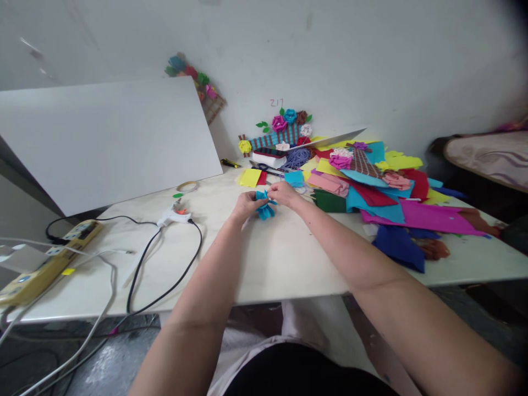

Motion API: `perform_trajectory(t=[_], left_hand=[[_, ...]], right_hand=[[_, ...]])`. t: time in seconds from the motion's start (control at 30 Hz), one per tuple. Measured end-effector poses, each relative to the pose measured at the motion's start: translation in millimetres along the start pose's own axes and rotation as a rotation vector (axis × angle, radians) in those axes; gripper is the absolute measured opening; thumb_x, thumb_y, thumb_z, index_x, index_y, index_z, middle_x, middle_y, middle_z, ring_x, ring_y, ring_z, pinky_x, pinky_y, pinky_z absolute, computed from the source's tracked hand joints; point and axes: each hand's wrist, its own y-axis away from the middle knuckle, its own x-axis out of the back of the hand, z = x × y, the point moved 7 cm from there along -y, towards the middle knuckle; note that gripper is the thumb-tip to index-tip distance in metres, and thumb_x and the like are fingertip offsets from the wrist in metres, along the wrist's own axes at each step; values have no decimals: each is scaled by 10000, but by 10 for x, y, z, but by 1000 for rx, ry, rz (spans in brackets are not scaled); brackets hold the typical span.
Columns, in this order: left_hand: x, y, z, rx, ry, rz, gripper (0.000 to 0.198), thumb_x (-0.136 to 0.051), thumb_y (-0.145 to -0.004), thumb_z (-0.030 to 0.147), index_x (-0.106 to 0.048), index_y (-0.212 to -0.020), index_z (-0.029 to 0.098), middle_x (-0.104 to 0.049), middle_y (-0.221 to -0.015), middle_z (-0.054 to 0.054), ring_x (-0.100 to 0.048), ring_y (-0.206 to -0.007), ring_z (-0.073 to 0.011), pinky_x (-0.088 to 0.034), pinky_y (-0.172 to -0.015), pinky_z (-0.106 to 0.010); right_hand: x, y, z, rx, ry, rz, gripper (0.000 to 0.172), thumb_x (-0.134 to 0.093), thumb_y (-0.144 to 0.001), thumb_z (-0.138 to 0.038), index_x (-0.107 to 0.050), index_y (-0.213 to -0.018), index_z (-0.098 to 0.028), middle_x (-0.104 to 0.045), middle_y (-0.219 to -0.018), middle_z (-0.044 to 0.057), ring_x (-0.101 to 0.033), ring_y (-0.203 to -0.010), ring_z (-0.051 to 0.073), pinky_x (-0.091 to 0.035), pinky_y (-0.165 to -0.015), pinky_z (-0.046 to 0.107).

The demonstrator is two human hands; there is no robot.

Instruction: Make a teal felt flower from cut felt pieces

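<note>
Both of my hands meet over the middle of the white table (289, 258). Between them is a small blue felt flower (266, 207) with fringed petals. My left hand (246, 206) pinches its left side, fingers closed. My right hand (284, 193) pinches its top right, fingers closed too. The flower hangs just above the tabletop. A blue felt scrap (294, 178) lies just behind my right hand.
A heap of coloured felt sheets (388, 203) covers the table's right half. Finished felt flower baskets (284, 132) lean on the wall behind. A glue gun (175, 214) with a black cable, a tape ring (187, 186), scissors (266, 168), a yellow power strip (45, 258) and a leaning white board (107, 137) are on the left.
</note>
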Motion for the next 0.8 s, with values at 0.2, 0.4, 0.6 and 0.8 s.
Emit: perform_trajectory(t=[0.2, 0.4, 0.6, 0.8], left_hand=[[44, -28, -19, -9, -28, 70, 276, -765, -531, 332, -601, -613, 126, -561, -536, 13, -473, -479, -84, -362, -475, -215], [31, -8, -14, 12, -1, 46, 275, -754, -530, 326, -591, -612, 121, -544, -526, 16, -468, -470, -83, -362, -478, -219], [23, 10, -39, 45, 38, -6, 265, -747, -555, 320, -604, -640, 113, -563, -540, -4, -470, -463, -82, -365, -480, -225], [37, 10, -46, 52, 79, -12, 295, -760, -549, 348, -601, -633, 114, -576, -543, -14, -472, -464, -83, -355, -478, -222]], right_hand=[[-19, 5, 50, -113, 19, 11, 141, -514, -600, -256, -558, -511, -156, -483, -476, -16, -440, -515, 105, -267, -484, 231], [-69, -46, 113, -102, -3, 18, 133, -530, -620, -239, -621, -598, -145, -582, -568, 3, -511, -570, 124, -333, -518, 223], [-54, -73, -37, 204, -35, 45, 308, -535, -600, -91, -683, -863, -153, -679, -815, 15, -536, -633, 103, -402, -607, 213], [-42, -51, -58, 328, -63, 18, 197, -553, -605, -72, -693, -726, -140, -674, -724, 26, -556, -627, 113, -426, -612, 219]])
